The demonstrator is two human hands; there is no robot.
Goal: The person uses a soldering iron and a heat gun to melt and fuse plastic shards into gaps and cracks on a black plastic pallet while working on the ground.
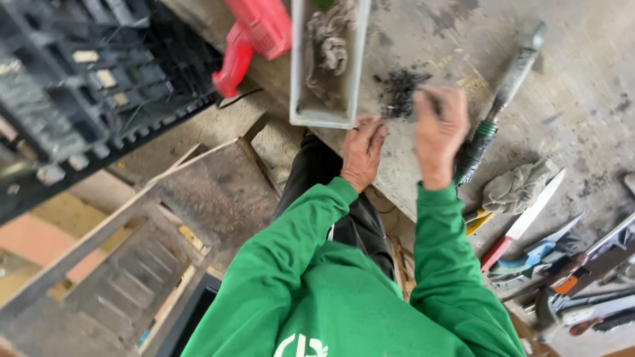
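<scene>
**Hands at a pile of dark crumbs beside a grey tray**

Head view: the right hand rests on the table with fingers curled, its fingertips pinching at or brushing a small pile of dark crumbs at about 10 o'clock from it; whether anything is actually pinched is blurred; the left hand lies loosely spread at the table edge, its fingertips just touching the near corner of a long grey tray; the pile looks light, loose and crumbly, likely to scatter, best gathered by scooping or sweeping rather than gripping; the tray seems stiff and thin-walled, easiest held by its rim; inside it lies a twisted, dry, rope-like clump over a dirty floor; a worn tool with a green collar lies at 3 o'clock from the right hand; a rag lies at 4 o'clock.
</scene>
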